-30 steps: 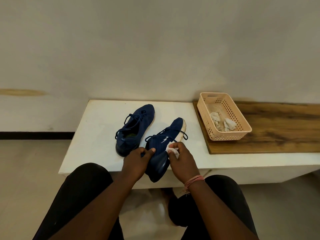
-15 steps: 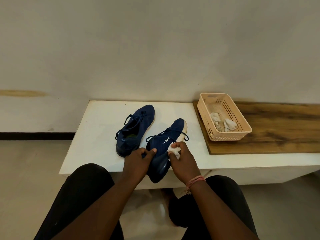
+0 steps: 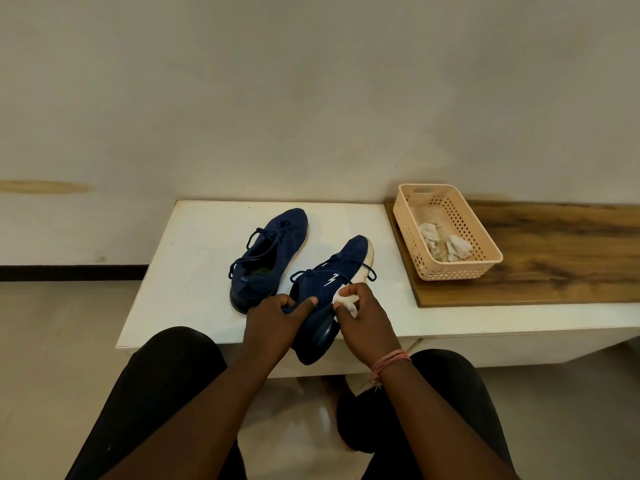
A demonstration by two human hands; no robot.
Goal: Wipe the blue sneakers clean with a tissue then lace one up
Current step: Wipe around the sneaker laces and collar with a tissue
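Observation:
Two navy blue sneakers are on a white table (image 3: 194,271). The left sneaker (image 3: 268,258) stands on the table with its laces loose. The right sneaker (image 3: 332,282) is tilted on its side, its heel hanging over the table's front edge. My left hand (image 3: 277,323) grips this sneaker at the heel collar, thumb across the top. My right hand (image 3: 363,320) pinches a crumpled white tissue (image 3: 346,301) and presses it against the sneaker's side, just below the white lightning mark.
A peach plastic basket (image 3: 485,251) with crumpled used tissues (image 3: 446,245) stands on a wooden board (image 3: 554,258) at the table's right. A pale wall rises behind. My knees in black trousers are below the table's front edge.
My right hand with the tissue has shifted slightly along the sneaker's side, toward the laces. My left hand keeps its hold on the heel. The other sneaker has not moved.

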